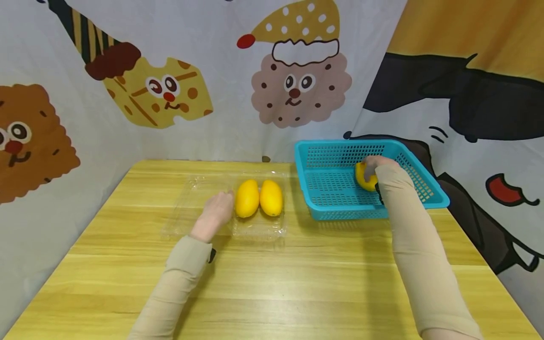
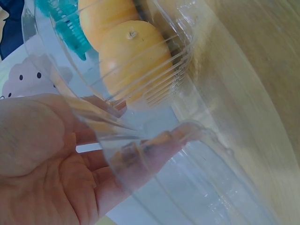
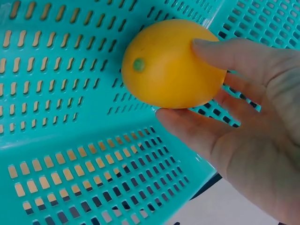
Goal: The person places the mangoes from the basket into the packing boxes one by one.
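My right hand [image 1: 380,163] reaches into the blue-green plastic basket [image 1: 308,189] and grips a smooth yellow mango [image 3: 168,65]. In the right wrist view, the thumb lies on one side of it and fingers on the other; the green stem end shows. Two more yellow mangoes, a left one [image 1: 247,198] and a right one [image 1: 271,198], lie side by side in one half of an opened clear plastic box [image 1: 259,230]. With its fingers partly seen through the plastic, my left hand [image 2: 56,154] holds the box near its middle fold, beside the left mango.
A wooden table [image 1: 272,293] carries the box on the left and the basket at the back right. Behind stands a cloth backdrop [image 1: 229,108] printed with cartoon food. The basket has raised, perforated walls.
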Demonstrator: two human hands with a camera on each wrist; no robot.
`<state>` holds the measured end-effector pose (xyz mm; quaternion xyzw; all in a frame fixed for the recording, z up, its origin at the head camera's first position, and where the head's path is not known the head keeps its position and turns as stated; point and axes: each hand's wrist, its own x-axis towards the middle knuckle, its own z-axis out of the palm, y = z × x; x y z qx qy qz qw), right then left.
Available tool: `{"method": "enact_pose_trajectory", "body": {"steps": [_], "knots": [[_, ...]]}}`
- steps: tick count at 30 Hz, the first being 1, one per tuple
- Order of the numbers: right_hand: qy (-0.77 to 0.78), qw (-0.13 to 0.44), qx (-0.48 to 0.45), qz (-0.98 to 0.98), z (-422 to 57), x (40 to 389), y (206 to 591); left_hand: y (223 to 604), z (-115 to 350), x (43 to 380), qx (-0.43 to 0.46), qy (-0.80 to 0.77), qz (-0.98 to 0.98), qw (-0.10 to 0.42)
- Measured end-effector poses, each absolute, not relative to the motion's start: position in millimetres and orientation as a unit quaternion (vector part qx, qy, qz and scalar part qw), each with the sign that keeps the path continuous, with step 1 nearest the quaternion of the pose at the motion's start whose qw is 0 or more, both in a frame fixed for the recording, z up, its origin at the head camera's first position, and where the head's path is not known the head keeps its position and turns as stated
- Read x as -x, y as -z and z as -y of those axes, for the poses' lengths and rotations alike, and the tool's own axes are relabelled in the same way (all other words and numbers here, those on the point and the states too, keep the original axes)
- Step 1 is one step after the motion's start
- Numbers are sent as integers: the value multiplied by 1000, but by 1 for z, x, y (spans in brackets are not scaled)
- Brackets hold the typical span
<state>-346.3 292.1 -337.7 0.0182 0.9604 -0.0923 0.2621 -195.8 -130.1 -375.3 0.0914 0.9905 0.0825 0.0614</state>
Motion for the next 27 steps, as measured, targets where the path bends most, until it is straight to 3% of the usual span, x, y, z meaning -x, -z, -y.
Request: {"method": "enact_pose_trajectory", "body": {"steps": [14,27], "knots": [[63,345,-29,-936,-286,348,350,376,132,196,-86,-83,-991,65],[62,331,-74,-939,-279,344,351,376,130,197,-81,-89,-990,69]]}}
